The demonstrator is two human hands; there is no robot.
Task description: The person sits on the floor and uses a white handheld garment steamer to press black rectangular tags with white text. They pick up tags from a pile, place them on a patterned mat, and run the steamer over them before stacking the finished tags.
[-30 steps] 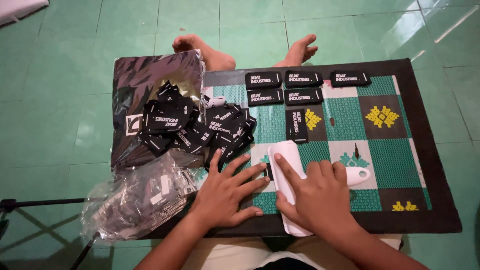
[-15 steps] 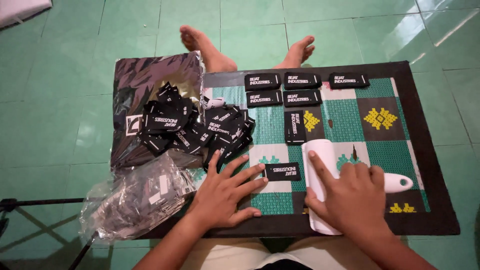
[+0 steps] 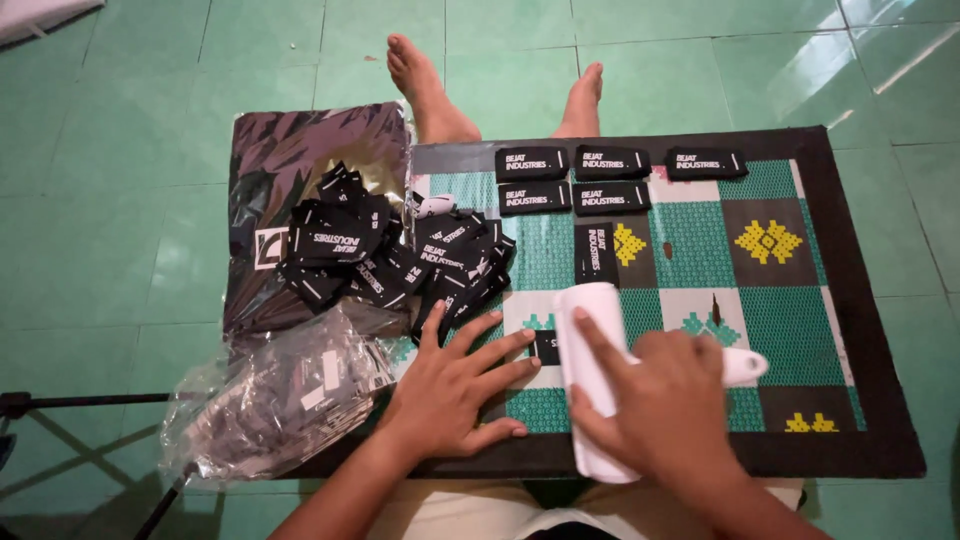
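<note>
My right hand (image 3: 665, 405) grips a white lint roller (image 3: 592, 330), which lies across a small black fabric label (image 3: 545, 347) on the checked green mat (image 3: 770, 300). The roller's white handle (image 3: 745, 366) sticks out to the right past my fingers. Just left of the roller, my left hand (image 3: 455, 390) lies flat on the mat with its fingers spread. Its fingertips touch the label, most of which is hidden under the roller.
A heap of black labels (image 3: 385, 258) lies at the mat's left end, partly on a dark foil bag (image 3: 300, 160). Several labels (image 3: 575, 180) are laid out in rows at the far edge. A clear plastic bag (image 3: 280, 400) sits near left. My bare feet (image 3: 425, 90) rest beyond the mat.
The right hand rolled the lint roller to the right, uncovering the black label, then brought it back left over the label. The left hand has stayed flat in place.
</note>
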